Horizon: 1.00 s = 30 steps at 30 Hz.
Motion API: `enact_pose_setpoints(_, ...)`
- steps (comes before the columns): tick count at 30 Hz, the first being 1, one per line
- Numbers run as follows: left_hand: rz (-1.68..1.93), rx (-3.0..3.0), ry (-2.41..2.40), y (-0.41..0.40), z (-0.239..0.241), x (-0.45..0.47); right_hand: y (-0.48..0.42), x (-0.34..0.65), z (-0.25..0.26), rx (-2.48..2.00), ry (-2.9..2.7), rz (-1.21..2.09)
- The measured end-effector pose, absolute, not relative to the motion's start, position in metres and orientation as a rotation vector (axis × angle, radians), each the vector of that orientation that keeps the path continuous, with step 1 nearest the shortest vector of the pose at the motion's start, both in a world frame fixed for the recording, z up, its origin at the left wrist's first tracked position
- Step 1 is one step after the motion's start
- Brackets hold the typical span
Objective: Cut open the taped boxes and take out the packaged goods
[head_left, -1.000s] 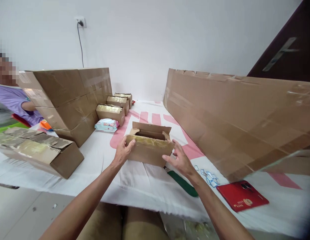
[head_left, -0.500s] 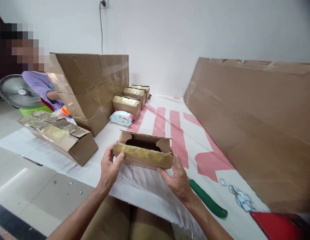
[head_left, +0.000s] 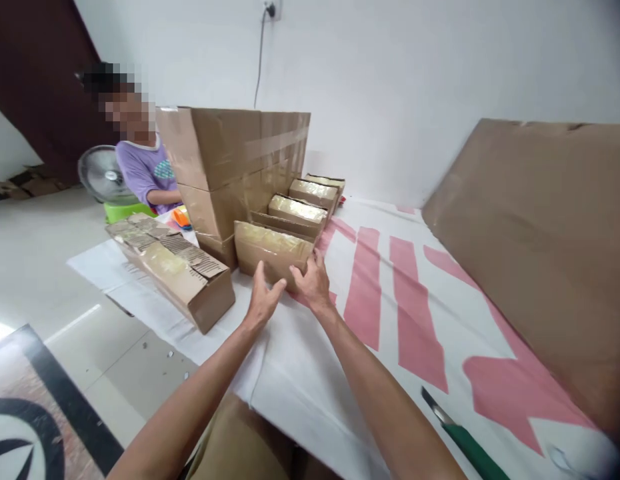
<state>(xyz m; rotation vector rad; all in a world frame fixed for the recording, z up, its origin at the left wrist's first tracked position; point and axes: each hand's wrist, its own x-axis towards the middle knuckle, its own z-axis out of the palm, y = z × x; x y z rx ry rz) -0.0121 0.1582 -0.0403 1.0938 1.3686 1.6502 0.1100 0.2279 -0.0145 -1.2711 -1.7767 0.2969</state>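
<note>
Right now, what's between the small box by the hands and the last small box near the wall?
In the head view, one more small taped box sits between the nearest small box, by both hands, and the far small box.

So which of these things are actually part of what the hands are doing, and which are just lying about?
In hand:
- small taped box, touched by left hand and right hand
- row of taped boxes behind it

Lying about:
- green-handled knife
- long flat carton
- tall stacked cartons
- leaning cardboard sheet
- fan

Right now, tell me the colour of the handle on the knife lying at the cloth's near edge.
Dark green, clearest in the head view.
</note>
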Motion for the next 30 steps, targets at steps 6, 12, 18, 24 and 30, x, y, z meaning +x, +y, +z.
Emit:
enact_pose_setpoints(6, 1.643, 1.148, 1.393, 0.182, -0.031, -0.014, 0.239, 0.129, -0.035, -1.109, -1.77, 0.385)
enact_pose_setpoints(12, 1.899, 1.666, 1.471, 0.081, -0.007, -0.011, 0.17, 0.153, -0.048, -1.096, -1.78, 0.416)
enact_pose_setpoints(18, 2.332, 1.115, 1.9, 0.016, -0.006, -0.065, 0.115, 0.067, -0.009, -0.895, -2.035, 0.495)
enact_pose_setpoints(24, 2.195, 0.894, 1.981, -0.001, -0.032, -0.11, 0.109, -0.025, 0.031, -1.045, -2.266, 0.627)
enact_pose_setpoints(30, 2.263, 0.954, 1.979, -0.015, -0.024, -0.119, 0.109, 0.006, 0.025, -0.984, -2.216, 0.601)
